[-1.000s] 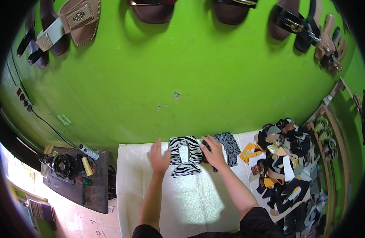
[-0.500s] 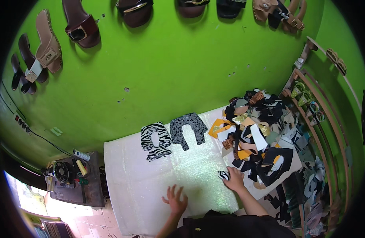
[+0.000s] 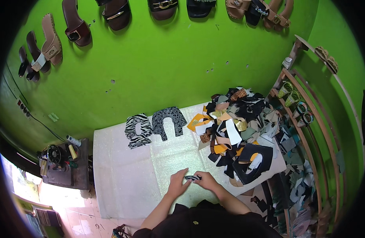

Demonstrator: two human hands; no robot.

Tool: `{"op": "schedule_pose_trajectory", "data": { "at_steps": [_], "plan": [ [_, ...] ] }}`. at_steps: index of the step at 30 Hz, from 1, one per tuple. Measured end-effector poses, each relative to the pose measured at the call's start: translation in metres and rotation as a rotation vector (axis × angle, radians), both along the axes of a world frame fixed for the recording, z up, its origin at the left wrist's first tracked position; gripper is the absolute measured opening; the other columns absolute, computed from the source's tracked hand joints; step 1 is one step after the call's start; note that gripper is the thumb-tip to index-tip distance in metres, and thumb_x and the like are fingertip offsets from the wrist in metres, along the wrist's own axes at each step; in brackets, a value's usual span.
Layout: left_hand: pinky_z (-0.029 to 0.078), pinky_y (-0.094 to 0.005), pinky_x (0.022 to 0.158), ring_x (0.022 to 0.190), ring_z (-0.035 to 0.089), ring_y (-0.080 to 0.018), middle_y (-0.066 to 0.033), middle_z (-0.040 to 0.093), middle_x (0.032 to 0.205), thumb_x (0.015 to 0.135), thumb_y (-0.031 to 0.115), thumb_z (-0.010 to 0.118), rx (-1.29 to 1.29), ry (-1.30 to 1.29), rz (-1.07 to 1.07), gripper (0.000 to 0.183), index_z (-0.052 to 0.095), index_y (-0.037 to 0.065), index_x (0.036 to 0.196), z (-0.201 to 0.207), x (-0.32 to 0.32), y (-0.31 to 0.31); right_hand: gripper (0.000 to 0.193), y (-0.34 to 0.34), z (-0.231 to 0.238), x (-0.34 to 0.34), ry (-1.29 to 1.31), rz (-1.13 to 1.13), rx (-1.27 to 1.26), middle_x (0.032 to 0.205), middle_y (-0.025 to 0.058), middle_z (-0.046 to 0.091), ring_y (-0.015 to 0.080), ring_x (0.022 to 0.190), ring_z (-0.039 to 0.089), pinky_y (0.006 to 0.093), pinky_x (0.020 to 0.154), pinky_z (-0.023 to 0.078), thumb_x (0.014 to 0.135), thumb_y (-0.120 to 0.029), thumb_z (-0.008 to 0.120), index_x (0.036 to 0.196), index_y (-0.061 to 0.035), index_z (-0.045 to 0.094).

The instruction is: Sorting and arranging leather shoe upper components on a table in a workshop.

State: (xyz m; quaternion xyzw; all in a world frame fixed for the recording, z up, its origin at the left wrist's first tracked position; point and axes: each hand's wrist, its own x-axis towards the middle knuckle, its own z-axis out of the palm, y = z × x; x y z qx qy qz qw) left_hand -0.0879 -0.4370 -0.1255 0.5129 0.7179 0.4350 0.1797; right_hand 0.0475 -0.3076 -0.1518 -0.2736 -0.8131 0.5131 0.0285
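Note:
Close in front of my body, both hands meet over a small zebra-print strip (image 3: 193, 178). My right hand (image 3: 208, 182) is closed on its right end. My left hand (image 3: 177, 184) pinches at its left end, its thumb against the strip and the other fingers partly hidden. Farther off on the pale shiny sheet lie a zebra-print cut piece (image 3: 138, 131) with an opening in its middle and, to its right, a grey-and-black patterned arch-shaped piece (image 3: 167, 121).
A heap of mixed scraps (image 3: 238, 123) covers the right side of the table sheet (image 3: 119, 178). On the left stands a sewing machine (image 3: 57, 154) with thread cones (image 3: 73, 140). Sandals (image 3: 78, 31) hang on the green wall; a wooden rack (image 3: 299, 91) stands right.
My right hand has brought the zebra-print strip leftward to the middle. My left hand, spread and apart before, has come to meet it at the strip. The view has shifted right.

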Motion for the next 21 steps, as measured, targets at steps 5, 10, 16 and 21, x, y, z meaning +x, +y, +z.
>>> {"op": "schedule_pose_trajectory", "data": {
  "at_steps": [5,10,16,21],
  "plan": [
    [0.049,-0.0332,0.075,0.082,0.064,-0.0272,-0.0162,0.065,0.091,0.087,0.014,0.055,-0.201,-0.254,-0.119,0.028,0.058,0.001,0.111,-0.001,0.006,0.007,0.032,0.001,0.027,0.01,0.116,0.033,-0.097,0.081,0.0111,0.063,0.0163,0.071,0.059,0.0294,0.066,0.047,0.075,-0.014,0.072,0.101,-0.0027,0.058],
    [0.047,-0.0372,0.08,0.089,0.062,-0.0337,-0.0188,0.064,0.094,0.087,0.007,0.049,-0.063,-0.241,0.138,0.024,0.058,0.0,0.108,0.005,0.011,-0.001,0.025,0.002,0.019,0.006,0.068,0.029,-0.073,0.09,0.0121,0.062,0.0291,0.085,0.061,0.0377,0.073,0.046,0.079,-0.015,0.063,0.1,-0.0029,0.056],
    [0.044,-0.0409,0.08,0.09,0.058,-0.0342,-0.0172,0.062,0.096,0.083,0.002,0.051,0.054,0.066,0.168,0.02,0.06,0.001,0.101,-0.025,-0.008,-0.04,0.016,-0.037,0.0,-0.032,0.093,0.122,0.607,0.095,0.0082,0.059,0.025,0.095,0.054,0.0444,0.086,0.032,0.083,-0.016,0.055,0.098,-0.0117,0.058],
    [0.039,-0.0399,0.081,0.09,0.055,-0.0293,-0.0118,0.06,0.092,0.081,0.005,0.055,-0.014,0.237,0.34,0.026,0.061,0.008,0.106,-0.069,-0.02,-0.079,0.019,-0.069,-0.038,-0.06,0.019,0.152,0.752,0.095,0.0054,0.056,0.0243,0.1,0.051,0.0482,0.082,0.031,0.081,-0.011,0.051,0.099,-0.0137,0.056]
  ]
}}
